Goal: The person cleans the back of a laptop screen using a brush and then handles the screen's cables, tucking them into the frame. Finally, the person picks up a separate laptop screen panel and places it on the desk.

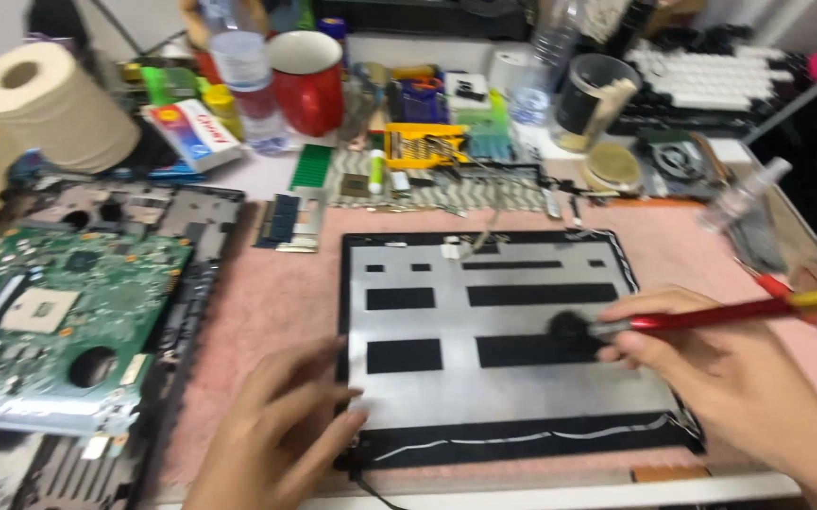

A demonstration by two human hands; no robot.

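While gripping a red-handled brush [711,316] in pinched fingers [630,345], right hand [739,378] reaching in from the right, wrist low, black bristles resting on a dark strip of the laptop screen back panel [512,378]. Left hand [276,425] flat and unclenched, grasping nothing, fingertips pressing the panel's lower left corner on the pink mat [267,302]. Likely risks: snagging the thin cable along the bottom edge; panel sliding if left-hand pressure eases. Green motherboard [50,312] well apart at left; red mug [306,80] at the table's back.

Matt metal panel [512,378], fuzzy pink cloth mat [267,312]
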